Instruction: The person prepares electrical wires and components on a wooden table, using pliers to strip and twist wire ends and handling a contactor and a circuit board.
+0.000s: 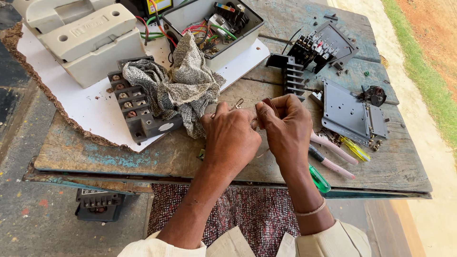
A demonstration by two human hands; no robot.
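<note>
My left hand (pixel 232 138) and my right hand (pixel 284 127) are close together over the worn wooden table (pixel 143 154). Both pinch a small bent metal wire piece (pixel 238 103) whose looped end pokes up between the fingers. The rest of the piece is hidden by the fingers. A patterned grey cloth (pixel 178 85) lies just beyond my left hand, draped over a dark terminal block (pixel 135 107).
Pink-handled pliers (pixel 333 157) and green and yellow screwdrivers (pixel 320 179) lie right of my right hand. A grey metal plate (pixel 350 114), black contactor parts (pixel 316 47), an open wired box (pixel 214 24) and beige housings (pixel 88 40) on a white board fill the back.
</note>
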